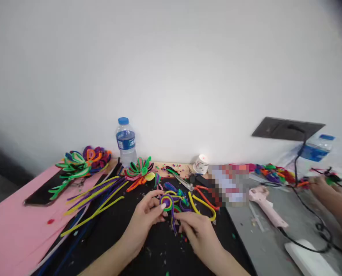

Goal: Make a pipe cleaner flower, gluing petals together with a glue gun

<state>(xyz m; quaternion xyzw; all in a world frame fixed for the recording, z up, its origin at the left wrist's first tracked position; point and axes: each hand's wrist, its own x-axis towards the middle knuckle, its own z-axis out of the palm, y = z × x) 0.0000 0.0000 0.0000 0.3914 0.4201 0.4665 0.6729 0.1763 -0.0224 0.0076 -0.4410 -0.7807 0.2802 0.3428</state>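
My left hand (146,214) pinches a small coiled pipe-cleaner spiral (167,201) of purple, yellow and green, held just above the black mat (130,237). My right hand (196,232) is closed on the purple stem (173,220) that hangs below the spiral. Loose yellow, orange and purple pipe-cleaner pieces (201,201) lie just behind my hands. Scissors (185,183) rest beyond them.
Long yellow and purple pipe cleaners (93,199) lie at left. Finished pipe-cleaner flowers (83,161) (139,171) sit near a water bottle (125,142). A pink glue gun (264,205) with a black cable (309,209) lies on the grey surface. Another person's hand (329,191) works at far right.
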